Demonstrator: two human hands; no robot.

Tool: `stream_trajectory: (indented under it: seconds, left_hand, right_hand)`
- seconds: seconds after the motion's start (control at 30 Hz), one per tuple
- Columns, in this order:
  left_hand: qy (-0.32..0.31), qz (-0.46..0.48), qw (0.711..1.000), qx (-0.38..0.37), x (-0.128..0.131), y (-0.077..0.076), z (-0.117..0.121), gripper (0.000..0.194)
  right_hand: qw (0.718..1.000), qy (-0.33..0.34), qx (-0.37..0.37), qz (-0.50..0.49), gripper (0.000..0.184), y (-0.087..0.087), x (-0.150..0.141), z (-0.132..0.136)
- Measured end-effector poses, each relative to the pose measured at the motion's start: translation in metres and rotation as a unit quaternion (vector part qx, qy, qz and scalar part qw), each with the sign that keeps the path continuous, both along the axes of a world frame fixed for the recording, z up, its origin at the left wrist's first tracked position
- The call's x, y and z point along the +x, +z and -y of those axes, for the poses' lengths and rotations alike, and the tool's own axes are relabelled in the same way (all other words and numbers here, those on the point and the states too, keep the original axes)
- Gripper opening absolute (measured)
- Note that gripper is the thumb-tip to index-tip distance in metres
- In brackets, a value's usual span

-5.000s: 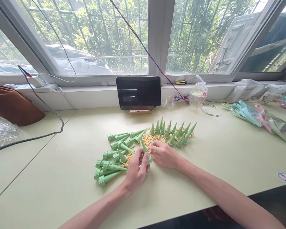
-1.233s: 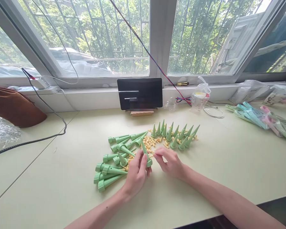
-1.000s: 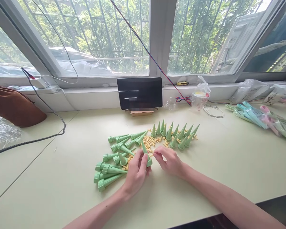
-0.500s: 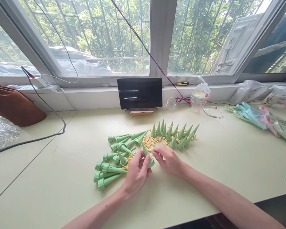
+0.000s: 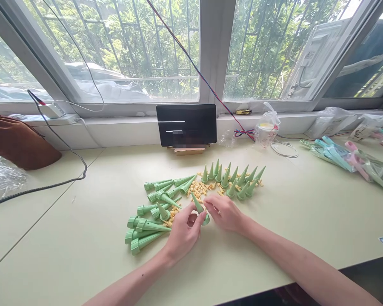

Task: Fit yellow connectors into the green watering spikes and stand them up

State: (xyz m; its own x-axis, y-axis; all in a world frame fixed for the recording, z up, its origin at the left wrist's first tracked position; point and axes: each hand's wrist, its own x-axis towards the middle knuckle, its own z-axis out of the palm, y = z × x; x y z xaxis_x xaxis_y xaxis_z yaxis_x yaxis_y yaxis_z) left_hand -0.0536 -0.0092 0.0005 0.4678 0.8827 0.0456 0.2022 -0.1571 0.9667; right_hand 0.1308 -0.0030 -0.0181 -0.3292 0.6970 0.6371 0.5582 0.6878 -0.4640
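My left hand [image 5: 184,229] is closed around a green plastic watering spike [image 5: 198,205], its pointed end tilted up and to the left and its wide collar toward me. Close beside it, the fingers of my right hand [image 5: 225,212] are pinched together at the spike's side. A small yellow plastic piece [image 5: 204,203] seems to show at those fingertips, mostly hidden. Just beyond my hands lies a heap of loose yellow pieces [image 5: 199,187]. Several green spikes [image 5: 147,225] lie to the left, mostly on their sides. Several more spikes [image 5: 231,180] stand point up at the right.
A dark tablet [image 5: 187,125] leans on a stand by the window sill. Behind the table's right side are a bagged cup [image 5: 267,127], a coiled white cable [image 5: 284,149] and bagged pastel items [image 5: 338,157]. A brown bag [image 5: 22,142] and black cable [image 5: 60,183] occupy the left.
The spike in my left hand has shifted slightly right and down, closer to my right fingertips, and leans more to the left. My right hand has barely moved.
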Motion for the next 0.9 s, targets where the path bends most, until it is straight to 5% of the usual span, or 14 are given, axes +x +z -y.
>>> stream_trajectory:
  seconds: [0.9]
  left_hand:
    - [0.019, 0.018, 1.000, 0.005, 0.0023, -0.0020, 0.0002, 0.024]
  right_hand:
    - [1.000, 0.013, 0.018, 0.011, 0.019, 0.0035, 0.0003, -0.0007]
